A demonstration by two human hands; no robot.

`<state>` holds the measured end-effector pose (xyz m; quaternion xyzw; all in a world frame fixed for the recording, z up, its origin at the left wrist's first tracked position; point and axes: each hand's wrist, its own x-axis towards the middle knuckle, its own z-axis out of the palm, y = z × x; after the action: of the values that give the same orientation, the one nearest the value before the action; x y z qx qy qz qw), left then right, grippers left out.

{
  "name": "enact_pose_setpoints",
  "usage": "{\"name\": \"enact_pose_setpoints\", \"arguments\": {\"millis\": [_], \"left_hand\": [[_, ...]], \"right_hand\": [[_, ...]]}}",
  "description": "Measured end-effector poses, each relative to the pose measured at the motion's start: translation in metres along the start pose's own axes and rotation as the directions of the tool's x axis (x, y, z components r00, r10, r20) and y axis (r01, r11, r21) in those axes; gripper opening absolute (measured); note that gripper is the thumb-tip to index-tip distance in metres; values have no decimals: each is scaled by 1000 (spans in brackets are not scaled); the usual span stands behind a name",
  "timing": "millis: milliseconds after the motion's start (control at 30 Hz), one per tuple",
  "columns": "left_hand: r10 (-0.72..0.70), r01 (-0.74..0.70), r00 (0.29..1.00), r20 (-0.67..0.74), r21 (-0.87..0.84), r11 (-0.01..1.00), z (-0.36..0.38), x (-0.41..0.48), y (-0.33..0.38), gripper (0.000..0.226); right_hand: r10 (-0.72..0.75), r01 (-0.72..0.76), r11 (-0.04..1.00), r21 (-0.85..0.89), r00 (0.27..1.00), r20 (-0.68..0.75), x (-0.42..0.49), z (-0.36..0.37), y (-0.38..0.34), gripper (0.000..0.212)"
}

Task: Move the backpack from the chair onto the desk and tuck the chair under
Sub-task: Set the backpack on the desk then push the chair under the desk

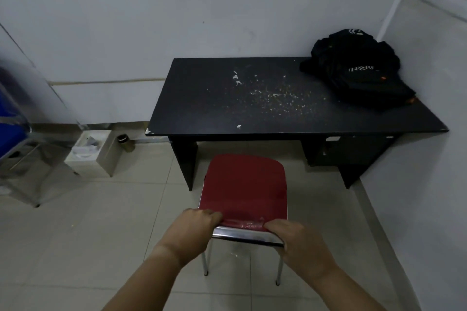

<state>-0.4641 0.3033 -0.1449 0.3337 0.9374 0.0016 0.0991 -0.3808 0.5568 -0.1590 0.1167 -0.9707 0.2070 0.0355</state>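
Head view: black backpack (353, 70), kinda slumped and crumpled, on the far right corner of the desk (214, 98). Left hand (192, 232) and right hand (300, 245) both clamped on the red chair (245, 184) backrest, probably plastic-wrapped; seat just short of the desk.

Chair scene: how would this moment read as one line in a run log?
backpack: on desk | chair: not yet under | left hand, right hand: gripping chair back
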Motion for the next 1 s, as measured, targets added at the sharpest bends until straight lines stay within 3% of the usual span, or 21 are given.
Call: {"name": "enact_pose_setpoints", "arguments": {"millis": [433,700,867,1000], "left_hand": [[52,-51,998,-34,12,999,-27,106,-62,37],[67,-68,998,-12,-60,996,-32,154,-56,38],[82,-80,996,28,-79,994,-32,163,-39,37],[106,-107,994,-14,-73,992,-36,175,-55,37]], "right_hand": [[-40,39,999,-36,999,-28,107,0,49,33],[-62,64,991,-118,998,20,138,-25,92,32],[-80,84,986,-146,996,35,137,-33,110,46],[-76,73,989,-132,997,-15,151,-28,111,42]]}}
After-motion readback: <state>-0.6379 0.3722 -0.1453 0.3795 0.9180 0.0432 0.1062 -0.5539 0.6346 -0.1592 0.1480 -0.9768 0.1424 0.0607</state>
